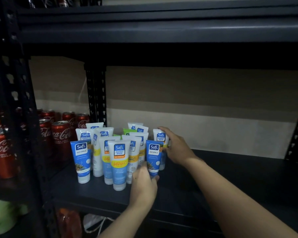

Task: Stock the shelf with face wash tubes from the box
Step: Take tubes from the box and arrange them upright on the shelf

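Observation:
Several Safi face wash tubes (119,162) stand cap-down in a cluster on the dark metal shelf (230,186). My left hand (144,184) grips the bottom of a blue Safi Naturals tube (153,157) at the cluster's front right. My right hand (176,148) wraps around a white Perfect White tube (160,136) just behind it, fingers over its right side. Another blue Naturals tube (82,160) stands at the front left. The box is out of view.
Red Coca-Cola cans (60,134) fill the neighbouring bay on the left, behind a perforated black upright (95,93). The shelf above (162,31) hangs low over the tubes. The shelf surface stretches bare to the right of my hands. Green and orange items sit on the lower level.

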